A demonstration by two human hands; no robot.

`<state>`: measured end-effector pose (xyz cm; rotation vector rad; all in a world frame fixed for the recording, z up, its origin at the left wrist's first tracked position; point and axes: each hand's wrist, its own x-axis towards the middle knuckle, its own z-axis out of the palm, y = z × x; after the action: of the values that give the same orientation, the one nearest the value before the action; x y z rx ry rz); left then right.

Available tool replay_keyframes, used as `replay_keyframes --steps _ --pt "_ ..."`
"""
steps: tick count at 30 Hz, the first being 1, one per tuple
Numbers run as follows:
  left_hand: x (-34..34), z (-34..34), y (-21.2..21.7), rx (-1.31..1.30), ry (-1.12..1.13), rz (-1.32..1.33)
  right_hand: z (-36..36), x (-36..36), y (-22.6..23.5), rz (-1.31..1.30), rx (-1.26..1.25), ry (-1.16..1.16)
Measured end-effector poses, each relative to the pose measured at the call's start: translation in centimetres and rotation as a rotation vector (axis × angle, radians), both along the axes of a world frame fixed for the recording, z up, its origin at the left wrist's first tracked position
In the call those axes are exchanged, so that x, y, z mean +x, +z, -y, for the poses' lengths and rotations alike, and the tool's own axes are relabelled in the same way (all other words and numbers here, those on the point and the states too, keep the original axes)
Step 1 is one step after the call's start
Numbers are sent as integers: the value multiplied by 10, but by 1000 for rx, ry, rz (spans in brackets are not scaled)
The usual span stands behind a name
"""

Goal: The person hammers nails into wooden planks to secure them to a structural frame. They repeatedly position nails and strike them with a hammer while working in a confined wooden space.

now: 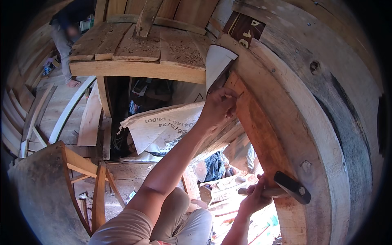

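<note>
head view: right hand [256,197] grips a blocky-headed, wooden-handled hammer [290,188].

We are wearing a short, pale beige sleeve [124,228] on the left arm; it is ending above the elbow, and its cloth is creasing in soft folds. We are also wearing beige-grey trousers [173,210], which are looking browner over one knee and paler over the other. Both our forearms [175,159] are showing bare, and our left hand [218,108] and right hand [255,196] are going ungloved.
</note>
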<state>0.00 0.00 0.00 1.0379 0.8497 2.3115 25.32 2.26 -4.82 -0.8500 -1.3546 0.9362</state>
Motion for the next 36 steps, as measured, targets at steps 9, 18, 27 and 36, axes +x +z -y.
replay_keyframes --steps 9,18,27,36 --pt "22 -6 11 350 -65 106 -8 4 -11 -9 91 18" --pt "38 -58 0 309 642 126 -15 4 -13 8 96 8" --pt "48 -73 7 307 910 139 -34 14 -34 -112 235 72" --pt "30 -73 -6 277 1116 -134 -20 27 -39 30 361 226"
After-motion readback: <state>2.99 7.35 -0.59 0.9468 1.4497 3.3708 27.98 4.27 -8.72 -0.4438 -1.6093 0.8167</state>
